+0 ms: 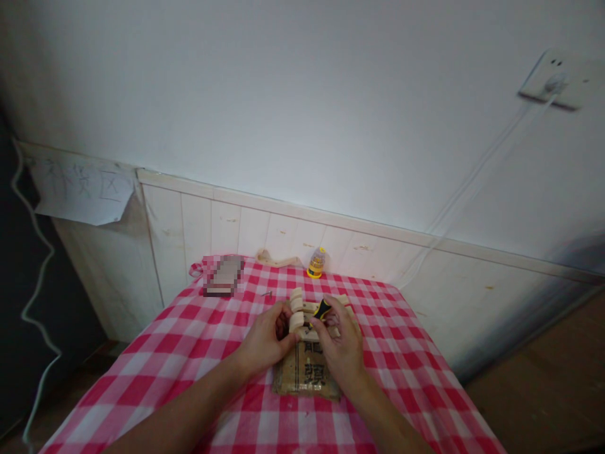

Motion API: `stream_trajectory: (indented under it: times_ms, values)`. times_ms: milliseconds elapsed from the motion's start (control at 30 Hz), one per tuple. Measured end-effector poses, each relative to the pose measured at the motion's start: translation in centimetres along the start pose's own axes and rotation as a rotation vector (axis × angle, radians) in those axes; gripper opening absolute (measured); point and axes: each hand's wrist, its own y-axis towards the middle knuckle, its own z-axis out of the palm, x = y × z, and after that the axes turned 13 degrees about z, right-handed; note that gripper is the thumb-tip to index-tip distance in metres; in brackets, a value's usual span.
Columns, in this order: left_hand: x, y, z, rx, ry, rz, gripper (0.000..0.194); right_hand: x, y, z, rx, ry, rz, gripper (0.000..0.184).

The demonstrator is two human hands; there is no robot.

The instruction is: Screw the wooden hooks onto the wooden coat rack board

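Note:
A pale wooden assembly (296, 320) with rounded slats or pieces lies at the middle of the table, partly covered by my fingers. My left hand (267, 337) grips its left side, thumb at the near edge. In my right hand (344, 347) is a short screwdriver (322, 310) with a black and yellow handle. Its tip points down and left at the wood; whether it sits on a screw is too small to tell. Beneath the wood is a brown cardboard piece (307, 375) with dark printed characters.
A red and white checked cloth (198, 391) covers the table. Toward the wall stand a yellow-capped bottle (317, 263), a curved wooden piece (276, 259) and a blurred-out flat object (224, 277). Small metal bits (268, 294) lie nearer. A white cable (477, 173) hangs from a wall socket (553, 82).

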Motion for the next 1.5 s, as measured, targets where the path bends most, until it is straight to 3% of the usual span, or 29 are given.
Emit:
stream_trajectory:
  times_ms: [367, 1133, 1500]
  values:
    - [0.5, -0.1, 0.1, 0.001, -0.040, 0.014, 0.030, 0.4, -0.5, -0.3, 0.037, -0.015, -0.034, 0.044]
    - [0.4, -0.2, 0.0, 0.002, -0.002, 0.014, 0.029, 0.3, -0.2, -0.3, 0.063, 0.017, 0.062, 0.039]
    - [-0.1, -0.2, 0.0, 0.001, 0.016, 0.008, 0.026, 0.1, 0.4, -1.9, -0.104, -0.163, -0.030, 0.042]
